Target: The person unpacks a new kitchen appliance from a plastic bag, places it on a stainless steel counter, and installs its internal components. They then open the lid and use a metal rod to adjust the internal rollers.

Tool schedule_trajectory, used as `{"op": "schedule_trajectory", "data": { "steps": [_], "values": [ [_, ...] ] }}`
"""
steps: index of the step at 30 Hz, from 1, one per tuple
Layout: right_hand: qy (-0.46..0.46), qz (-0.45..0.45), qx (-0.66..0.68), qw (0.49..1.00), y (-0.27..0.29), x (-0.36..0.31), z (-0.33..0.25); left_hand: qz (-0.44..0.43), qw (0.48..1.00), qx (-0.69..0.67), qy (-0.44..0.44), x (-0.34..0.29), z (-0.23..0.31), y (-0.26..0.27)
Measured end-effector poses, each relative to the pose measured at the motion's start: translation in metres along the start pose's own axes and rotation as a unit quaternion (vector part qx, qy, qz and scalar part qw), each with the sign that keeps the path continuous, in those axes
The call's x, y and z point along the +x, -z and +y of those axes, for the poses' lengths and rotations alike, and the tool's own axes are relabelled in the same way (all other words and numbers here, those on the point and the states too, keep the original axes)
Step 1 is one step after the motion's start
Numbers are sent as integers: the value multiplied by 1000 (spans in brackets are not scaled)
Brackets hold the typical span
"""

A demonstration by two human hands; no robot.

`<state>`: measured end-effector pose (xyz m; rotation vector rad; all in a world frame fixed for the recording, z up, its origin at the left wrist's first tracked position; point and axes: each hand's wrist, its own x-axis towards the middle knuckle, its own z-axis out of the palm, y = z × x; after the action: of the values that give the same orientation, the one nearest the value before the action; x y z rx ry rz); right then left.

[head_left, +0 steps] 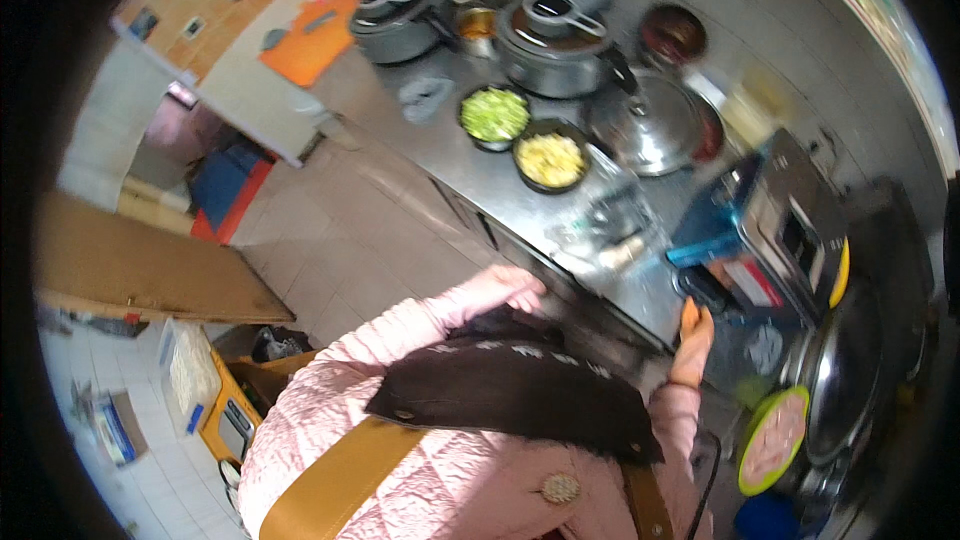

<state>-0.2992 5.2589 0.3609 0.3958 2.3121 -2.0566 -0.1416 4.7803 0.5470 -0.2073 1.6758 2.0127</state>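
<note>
My left hand [505, 289] hangs in front of the steel counter's edge, fingers loosely bent and apart, holding nothing I can see. At the counter's near right corner is my right hand [692, 340], its fingers pointing up and slightly blurred; nothing shows in it. It is close to a small black object [705, 290] beside a blue and dark box-shaped appliance [765, 235]; whether they touch, I cannot tell. Left of the appliance lies a clear plastic bag [605, 225] with something pale. Beyond it stand a bowl of chopped yellow food [550, 160] and a bowl of chopped green food [494, 114].
Two lidded grey pots [555, 45] [400, 20] stand along the back of the counter [400, 135]. A pan with a steel lid [650, 125] sits right of the bowls. A green-rimmed container [775, 440] is at lower right. A brown door [150, 260] stands at left.
</note>
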Motion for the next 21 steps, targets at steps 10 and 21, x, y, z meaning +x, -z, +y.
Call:
{"op": "schedule_trajectory", "data": {
  "steps": [10,21],
  "values": [
    [-312,90,207,923,-24,-33,-15,118,968,195,-104,35,13,12],
    [329,-129,-250,901,-188,-110,-181,-18,757,629,-174,132,9,-71]
  ]
}}
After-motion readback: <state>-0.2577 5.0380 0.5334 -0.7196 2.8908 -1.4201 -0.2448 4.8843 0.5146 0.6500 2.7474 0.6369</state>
